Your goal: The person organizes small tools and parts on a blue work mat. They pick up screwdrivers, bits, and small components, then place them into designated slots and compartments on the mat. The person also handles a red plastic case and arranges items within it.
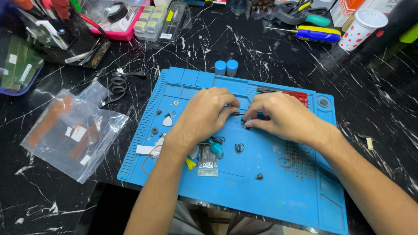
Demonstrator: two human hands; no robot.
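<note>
Head view: small dark part (238,113) between hands (fingertips touching)

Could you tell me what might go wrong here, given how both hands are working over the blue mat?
1. The left hand and right hand pinch a small dark part; a slip could drop it among the loose bits on the blue mat.
2. The left forearm lies by the small clear bag and could sweep it aside.
</note>
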